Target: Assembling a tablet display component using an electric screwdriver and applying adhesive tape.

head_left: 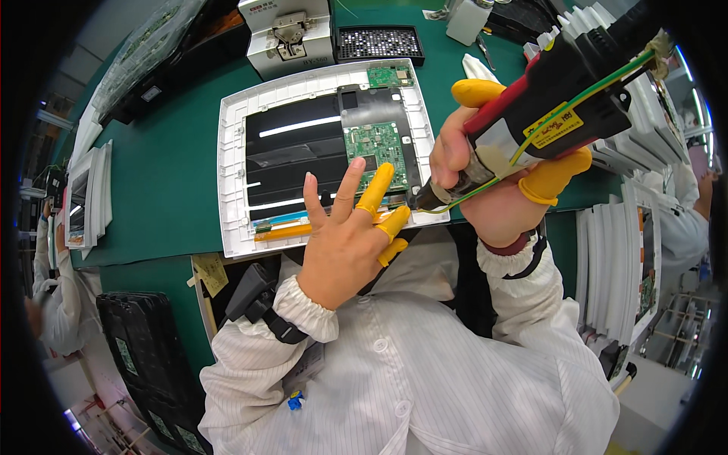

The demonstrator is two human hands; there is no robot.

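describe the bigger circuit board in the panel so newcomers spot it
On the green table sits a white-framed panel. Right of its middle, by the left hand, lies the green board, larger than the small board at the panel's top right.

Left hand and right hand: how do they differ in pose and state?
The left hand is spread open without a tool; the right hand is wrapped around a power tool.
The left hand reaches over the white-framed panel; the right hand is mostly to its right.
Both wear yellow finger covers.
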